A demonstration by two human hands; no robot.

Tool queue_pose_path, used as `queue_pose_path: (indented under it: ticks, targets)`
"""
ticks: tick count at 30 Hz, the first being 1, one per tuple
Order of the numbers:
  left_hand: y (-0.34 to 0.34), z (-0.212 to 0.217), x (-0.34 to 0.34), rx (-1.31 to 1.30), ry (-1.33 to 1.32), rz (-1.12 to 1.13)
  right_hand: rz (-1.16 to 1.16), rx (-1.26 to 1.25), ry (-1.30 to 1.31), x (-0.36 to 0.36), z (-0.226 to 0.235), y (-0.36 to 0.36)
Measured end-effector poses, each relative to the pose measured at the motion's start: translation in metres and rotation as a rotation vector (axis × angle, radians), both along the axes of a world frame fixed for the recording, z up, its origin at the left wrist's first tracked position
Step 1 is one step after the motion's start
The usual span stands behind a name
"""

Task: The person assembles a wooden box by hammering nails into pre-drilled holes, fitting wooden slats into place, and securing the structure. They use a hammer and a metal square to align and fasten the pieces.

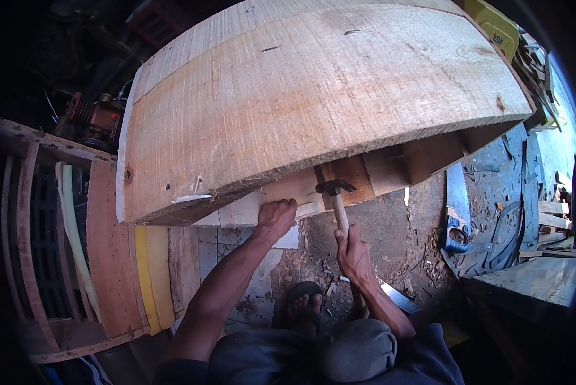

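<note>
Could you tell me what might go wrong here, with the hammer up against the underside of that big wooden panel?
1. The left hand rests on the pale strip right beside the hammer head, so a glancing blow could strike its fingers.
2. The right hand holds the handle partway up, under the overhanging wooden panel; aim there may be poor.
3. A sandalled foot sits below the work, where a dropped hammer could land.

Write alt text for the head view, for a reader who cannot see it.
Seen from above, a person's right hand grips a hammer at the underside of a large plank panel, while the left hand presses a pale wood strip beneath its edge. A hand saw lies on the dirty floor to the right, and a sandalled foot shows below.
</note>
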State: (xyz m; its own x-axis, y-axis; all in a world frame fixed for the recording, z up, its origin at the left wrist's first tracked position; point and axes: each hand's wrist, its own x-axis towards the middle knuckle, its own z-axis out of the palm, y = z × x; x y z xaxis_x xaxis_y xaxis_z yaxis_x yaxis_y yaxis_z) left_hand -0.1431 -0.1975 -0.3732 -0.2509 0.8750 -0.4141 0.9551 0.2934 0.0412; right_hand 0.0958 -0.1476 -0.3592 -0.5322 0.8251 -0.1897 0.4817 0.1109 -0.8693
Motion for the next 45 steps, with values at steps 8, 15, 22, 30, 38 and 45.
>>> queue_pose_path:
  ticks: [8,15,22,30,38,45]
  targets:
    - [-0.001,-0.006,-0.007,0.019,0.043,-0.021,0.019,-0.035,-0.035,-0.006,-0.025,-0.024]
    - [-0.01,-0.011,-0.007,0.018,-0.002,0.003,0.115,-0.08,-0.122,0.0,0.003,-0.017]
    - [0.0,-0.006,-0.006,0.015,-0.008,-0.004,-0.167,-0.039,0.112,-0.009,-0.013,-0.019]
    - [0.006,-0.001,0.004,-0.004,-0.026,0.006,0.136,0.001,-0.304,-0.004,-0.051,-0.023]
    - [-0.029,0.022,0.015,0.426,0.149,-0.086,0.057,-0.011,-0.377,0.084,0.002,0.002]
    - [-0.138,-0.021,0.105,0.74,-0.325,0.624,-0.138,-0.066,-0.577,0.217,-0.038,0.011]
